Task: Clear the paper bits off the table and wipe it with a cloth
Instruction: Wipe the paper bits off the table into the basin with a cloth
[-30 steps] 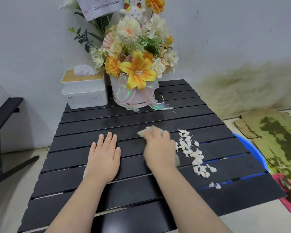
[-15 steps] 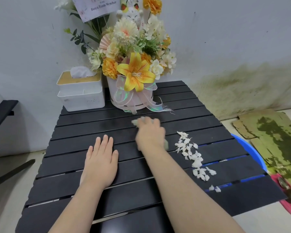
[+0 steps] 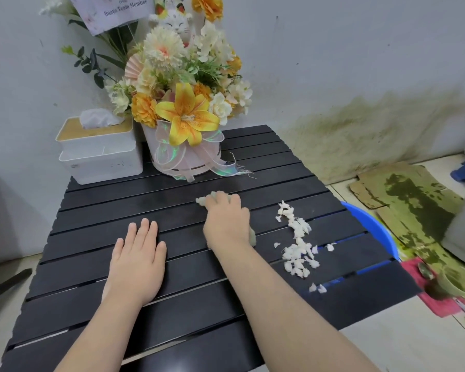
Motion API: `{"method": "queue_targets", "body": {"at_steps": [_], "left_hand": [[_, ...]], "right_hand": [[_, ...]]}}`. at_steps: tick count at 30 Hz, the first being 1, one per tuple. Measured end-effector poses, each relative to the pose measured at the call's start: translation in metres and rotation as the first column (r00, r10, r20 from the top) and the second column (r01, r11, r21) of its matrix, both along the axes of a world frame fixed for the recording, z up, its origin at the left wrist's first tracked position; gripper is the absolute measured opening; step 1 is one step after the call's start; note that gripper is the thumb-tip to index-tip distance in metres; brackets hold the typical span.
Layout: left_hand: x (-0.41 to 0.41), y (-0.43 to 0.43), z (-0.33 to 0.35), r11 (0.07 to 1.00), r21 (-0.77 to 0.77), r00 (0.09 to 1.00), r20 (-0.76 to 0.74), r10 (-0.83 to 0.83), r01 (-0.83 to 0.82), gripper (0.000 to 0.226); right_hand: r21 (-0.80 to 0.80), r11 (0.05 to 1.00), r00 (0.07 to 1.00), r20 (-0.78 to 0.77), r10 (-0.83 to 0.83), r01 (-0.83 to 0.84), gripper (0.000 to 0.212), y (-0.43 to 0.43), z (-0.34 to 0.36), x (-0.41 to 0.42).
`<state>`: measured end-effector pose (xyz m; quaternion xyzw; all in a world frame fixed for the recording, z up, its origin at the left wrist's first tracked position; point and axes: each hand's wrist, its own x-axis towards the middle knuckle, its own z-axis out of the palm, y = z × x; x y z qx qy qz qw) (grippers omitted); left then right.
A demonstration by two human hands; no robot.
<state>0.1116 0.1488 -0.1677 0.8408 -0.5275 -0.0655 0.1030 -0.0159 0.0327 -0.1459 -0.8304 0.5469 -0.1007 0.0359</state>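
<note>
So the bench (image 3: 188, 299) is a black slatted thing shoved up against the wall. The back edge is where it gets crowded: a white tissue box (image 3: 100, 154) sits at the back-left corner with one tissue (image 3: 96, 119) puffed out of the top, and just beside it is a white flower pot (image 3: 161, 154) stuffed with fake flowers (image 3: 185, 114), its ribbon tails trailing onto the slats. The back-right corner is just bare slats.

The right grip (image 3: 227, 224) is around mid-bench, in front of the pot but apart from the ribbon. Its fingers are curled over a pale wadded cloth (image 3: 206, 200) pressed down on the slats, and a bit of cloth pokes out past the fingertips. The left grip (image 3: 137, 259) lies flat, palm down, fingers straight, holding nothing. Dark slats run from it to the left edge.

The paper bits (image 3: 298, 252) are all to the right of the cloth hand, a loose white strip running front to back, with a couple of strays nearer the front-right corner. They're near the right edge but not on it.

A blue basin (image 3: 371, 226) sticks out from under that right edge, and you can see blue through the slat gaps too. Can't tell what's in it. On the floor past it are stained cardboard (image 3: 414, 200) and a red mat (image 3: 438, 304).
</note>
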Motion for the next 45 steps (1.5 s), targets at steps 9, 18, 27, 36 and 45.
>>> {"method": "queue_targets", "body": {"at_steps": [9,18,27,36,45], "left_hand": [[-0.020,0.006,0.024,0.996,-0.085,1.000,-0.026,-0.018,0.016,0.045],[-0.143,0.035,0.010,0.998,-0.030,0.999,0.027,-0.046,0.047,0.053],[-0.139,0.033,0.009,0.999,-0.007,0.998,0.032,-0.048,0.048,0.054],[-0.139,0.034,0.009,0.998,0.013,0.998,0.037,-0.056,0.055,0.054],[-0.169,0.013,0.020,0.994,-0.056,0.995,-0.031,-0.094,0.092,0.050]], "right_hand": [[-0.162,0.986,0.997,0.054,0.046,-0.037,0.048,-0.004,0.040,-0.111],[-0.169,0.938,0.953,-0.036,0.302,-0.304,0.035,0.072,0.009,-0.148],[-0.195,0.930,0.945,0.044,0.325,-0.311,0.033,0.025,0.031,-0.161],[-0.057,0.940,0.941,-0.025,0.336,-0.337,0.053,0.038,0.011,-0.188],[-0.183,0.804,0.820,-0.019,0.572,-0.566,0.044,0.079,0.019,-0.227]]}}
